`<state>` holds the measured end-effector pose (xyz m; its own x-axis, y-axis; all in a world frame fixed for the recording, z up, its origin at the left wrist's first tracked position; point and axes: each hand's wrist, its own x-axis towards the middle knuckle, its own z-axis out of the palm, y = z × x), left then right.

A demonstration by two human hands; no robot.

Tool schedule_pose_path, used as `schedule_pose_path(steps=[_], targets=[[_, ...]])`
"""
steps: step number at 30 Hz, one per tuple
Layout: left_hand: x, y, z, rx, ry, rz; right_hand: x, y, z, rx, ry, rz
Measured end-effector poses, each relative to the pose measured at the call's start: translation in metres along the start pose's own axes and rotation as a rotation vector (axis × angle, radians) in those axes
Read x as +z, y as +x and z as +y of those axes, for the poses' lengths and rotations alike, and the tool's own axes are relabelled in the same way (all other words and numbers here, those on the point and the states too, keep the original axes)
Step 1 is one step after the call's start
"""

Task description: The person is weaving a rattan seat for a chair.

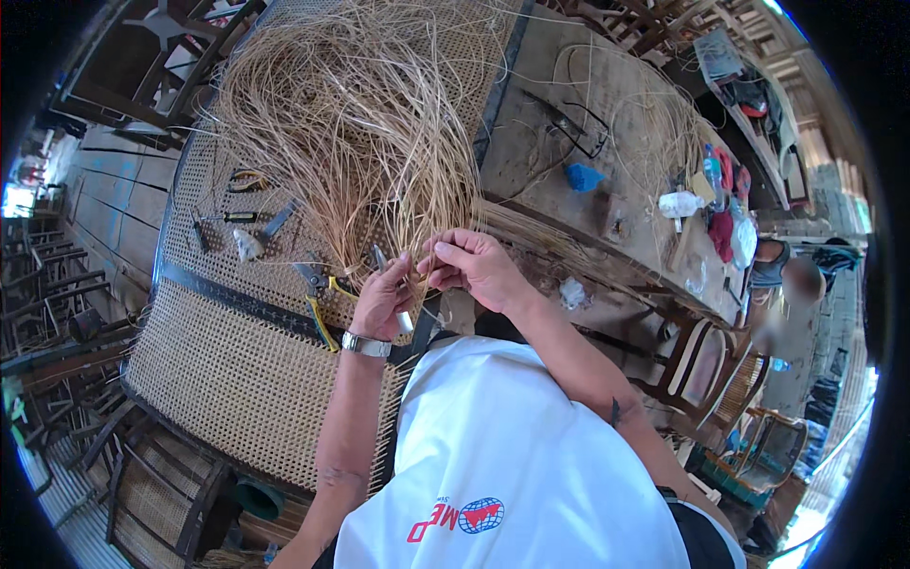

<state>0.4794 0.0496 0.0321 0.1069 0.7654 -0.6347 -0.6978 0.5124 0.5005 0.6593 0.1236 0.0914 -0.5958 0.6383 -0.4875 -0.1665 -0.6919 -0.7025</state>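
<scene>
Head view: left hand (384, 296) closed around a metal tool (379, 257), right hand (474, 268) pinching cane strands (417, 204); a light pinch should avoid kinking.

To your right stands a worn wooden counter (630, 104), with a brown chair (703, 368) near its lower end. On your left, dark chair frames (66, 289) crowd together near grey boards (123, 199). Bright light (17, 201) glares at your far left; ribbed grey sheeting (71, 498) shows lower left, wooden slats (754, 38) upper right.
</scene>
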Motion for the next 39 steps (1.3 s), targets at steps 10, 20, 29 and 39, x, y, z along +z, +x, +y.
schedule_pose_path(steps=[10, 20, 29, 39], targets=[[0.009, -0.007, 0.001, 0.004, 0.132, -0.031, -0.002, 0.011, 0.014, -0.117, -0.287, 0.15], [0.012, -0.01, 0.003, 0.002, 0.108, -0.031, -0.025, 0.012, 0.019, -0.047, -0.067, 0.207], [0.016, -0.009, 0.001, 0.022, 0.103, 0.009, -0.003, 0.011, 0.008, -0.452, -0.437, 0.443], [0.014, -0.008, -0.004, 0.035, 0.148, -0.013, -0.002, 0.022, 0.009, -0.598, -0.989, 0.435]])
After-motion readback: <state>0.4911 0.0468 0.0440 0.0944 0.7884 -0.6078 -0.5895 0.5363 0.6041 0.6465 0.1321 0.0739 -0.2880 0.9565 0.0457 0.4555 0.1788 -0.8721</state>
